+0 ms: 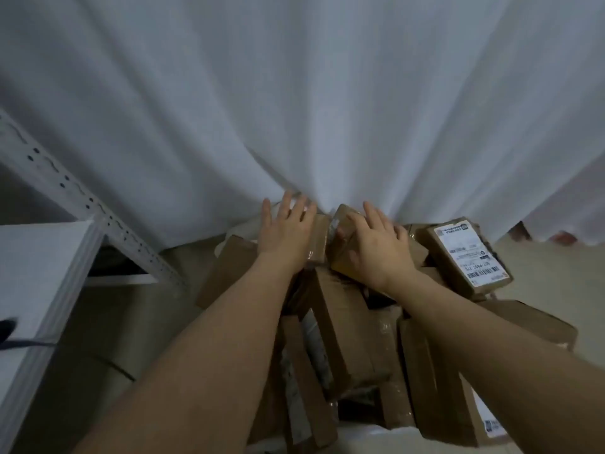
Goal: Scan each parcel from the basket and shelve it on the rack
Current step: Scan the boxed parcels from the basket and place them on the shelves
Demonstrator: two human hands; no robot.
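Head camera looks down over both bare forearms reaching into a heap of brown cardboard parcels (340, 326) piled below a white draped curtain (294, 109). Whatever holds the heap is mostly hidden; only a pale edge shows near the bottom, so I cannot tell its shape.

The left hand (284, 232) lies flat with its fingers straight and spread, palm down on a small brown taped box (319, 239) at the far end of the pile, right against the curtain's folds. The right hand (376, 245) sits just beside it, fingers curled over the top of a small brown cardboard parcel wrapped in clear tape (343, 257), thumb down its near side, gripping it. This parcel is tilted and touches the box under the left hand.

To the right of the right hand, a brown box with a white shipping label (466, 257) rests tilted on top of the heap, label facing up, barcode at its near end.

At the left stands a white metal rack (49, 273) with a perforated upright post, its flat shelf carrying a dark object with a black cable (6, 335) at the edge of view.
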